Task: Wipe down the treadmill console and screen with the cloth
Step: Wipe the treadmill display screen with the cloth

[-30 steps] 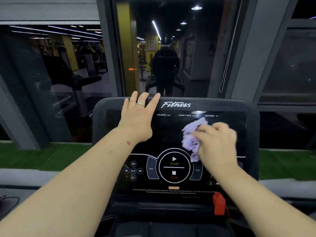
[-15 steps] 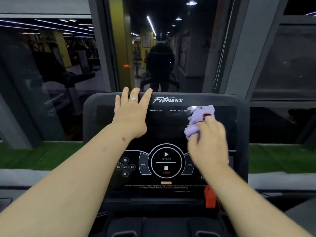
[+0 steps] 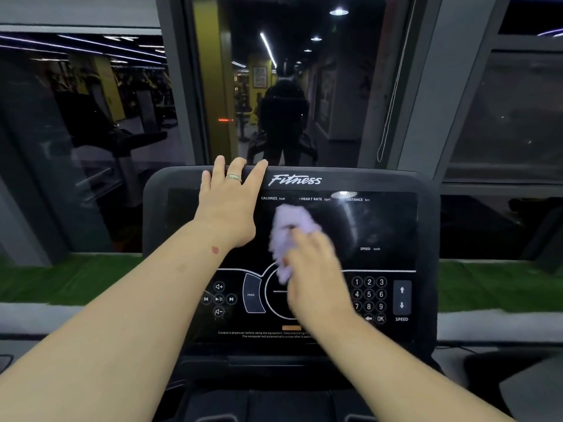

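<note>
Where fingers curl, cloth [image 3: 289, 236] beyond grip [image 3: 316, 278].

Both forearms are bare — no sleeves, no watch or strap in view. The left hand [image 3: 227, 208] wears 1 pale metal ring [image 3: 233, 177], banded, low on a middle finger near the knuckle. A small red mark [image 3: 215, 250] sits just behind that wrist. The right hand [image 3: 316, 278] is motion-blurred — no jewellery can be made out.
</note>
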### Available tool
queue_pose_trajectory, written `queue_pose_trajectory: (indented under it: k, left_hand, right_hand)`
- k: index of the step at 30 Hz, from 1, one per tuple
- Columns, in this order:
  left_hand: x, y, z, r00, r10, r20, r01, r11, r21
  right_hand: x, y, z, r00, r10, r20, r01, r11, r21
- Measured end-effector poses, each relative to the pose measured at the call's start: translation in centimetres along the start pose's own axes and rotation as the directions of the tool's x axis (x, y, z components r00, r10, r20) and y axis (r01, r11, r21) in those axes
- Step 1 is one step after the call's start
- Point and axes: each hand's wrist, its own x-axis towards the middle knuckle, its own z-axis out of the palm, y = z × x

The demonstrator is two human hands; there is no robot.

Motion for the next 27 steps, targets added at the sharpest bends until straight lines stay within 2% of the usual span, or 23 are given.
queue_pose_trajectory:
  k: [2, 3, 4, 6, 7, 9, 10, 11, 12, 13, 15, 16, 17, 19, 22, 25, 27]
  left_hand:
    - [0.1, -0.4, 0.1, 1.000, 0.015, -0.006, -0.015, 1.000, 0.006]
    - [0.1, -0.5, 0.1, 1.000, 0.020, -0.008, -0.020, 1.000, 0.010]
    - [0.1, -0.5, 0.1, 1.000, 0.020, -0.007, -0.020, 1.000, 0.011]
    - [0.0, -0.2, -0.1, 1.000, 0.007, 0.004, -0.007, 1.000, 0.008]
    - [0.0, 0.0, -0.3, 1.000, -0.004, 0.014, 0.004, 1.000, 0.010]
    - [-0.2, 0.7, -0.4, 0.999, -0.026, 0.037, 0.025, 1.000, 0.014]
    - [-0.2, 1.1, -0.3, 0.998, -0.042, 0.048, 0.042, 0.999, 0.012]
    - [-0.2, 1.4, -0.3, 0.996, -0.061, 0.062, 0.061, 0.998, 0.010]
    - [-0.3, 1.8, -0.2, 0.994, -0.078, 0.078, 0.077, 0.997, 0.009]
    - [-0.3, 2.1, -0.2, 0.991, -0.088, 0.096, 0.088, 0.996, 0.005]
    - [-0.2, 3.0, -0.1, 0.987, -0.086, 0.135, 0.090, 0.996, -0.026]
    - [-0.2, 3.5, -0.2, 0.986, -0.074, 0.147, 0.081, 0.996, -0.046]
    - [-0.1, 4.0, -0.3, 0.987, -0.056, 0.149, 0.065, 0.996, -0.059]
    - [0.1, 5.1, -0.5, 0.992, 0.005, 0.128, 0.004, 0.998, -0.069]
    - [0.3, 7.0, -0.3, 0.994, 0.068, 0.084, -0.062, 0.996, -0.068]
    - [0.3, 8.3, 0.1, 0.998, 0.025, 0.063, -0.023, 0.999, -0.029]
    - [0.4, 8.7, 0.3, 0.998, -0.001, 0.061, 0.002, 1.000, -0.007]
  right_hand:
    - [-1.7, 0.3, 0.5, 0.951, -0.277, 0.141, 0.281, 0.960, -0.009]
    - [-2.1, 2.1, -0.1, 0.937, -0.322, 0.136, 0.325, 0.946, -0.004]
    - [-2.1, 4.0, -1.1, 0.950, -0.296, 0.099, 0.299, 0.954, -0.008]
    - [-1.7, 7.6, -3.6, 0.996, -0.063, -0.063, 0.065, 0.997, 0.042]
    - [-0.9, 8.9, -4.6, 0.981, 0.107, -0.159, -0.088, 0.989, 0.119]
    - [0.5, 9.0, -5.1, 0.886, 0.397, -0.237, -0.350, 0.911, 0.219]
    - [1.0, 7.7, -4.9, 0.858, 0.457, -0.234, -0.406, 0.883, 0.237]
    - [1.0, 6.4, -4.1, 0.881, 0.426, -0.206, -0.383, 0.897, 0.219]
    - [0.2, 5.2, -3.2, 0.939, 0.306, -0.157, -0.281, 0.945, 0.165]
    - [-1.3, 4.7, -2.3, 0.989, 0.118, -0.092, -0.109, 0.990, 0.092]
    - [-4.0, 6.2, -2.2, 0.978, -0.206, -0.009, 0.206, 0.978, -0.001]
    - [-4.5, 8.2, -3.0, 0.964, -0.265, -0.003, 0.265, 0.964, -0.036]
    - [-4.3, 10.2, -4.1, 0.970, -0.244, -0.015, 0.242, 0.968, -0.070]
    - [-2.8, 13.8, -6.6, 0.991, -0.078, -0.111, 0.066, 0.992, -0.110]
    - [0.1, 15.5, -8.5, 0.967, 0.126, -0.220, -0.155, 0.981, -0.118]
    - [-1.5, 13.6, -6.9, 0.961, 0.228, -0.157, -0.242, 0.967, -0.077]
    - [-4.7, 12.9, -5.7, 0.973, 0.207, -0.100, -0.216, 0.973, -0.084]
